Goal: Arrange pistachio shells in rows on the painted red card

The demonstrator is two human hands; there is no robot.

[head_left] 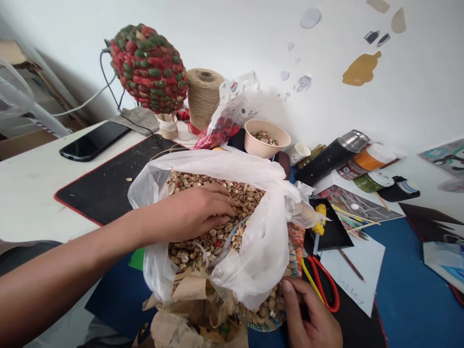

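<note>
A white plastic bag (253,251) lies wide open, full of pale brown half nutshells (192,249) that look like pistachio shells. My left hand (203,210) reaches in from the left and rests palm down on the shells, its fingers stretched out. At the lower right, my right hand (311,314) has its thumb and forefinger together by the rim of a round patterned plate (266,325) bearing more shells. What those fingertips grip, if anything, is hidden. Crumpled brown paper (195,324) sits in front of the bag.
Behind stand a rounded red and green shell-covered piece (148,67), a twine spool (203,96), a peach bowl (266,140) and a black flask (328,157). Red-handled scissors (329,290), a yellow cutter (319,220) and a pencil (351,265) lie right. A phone (94,141) lies left.
</note>
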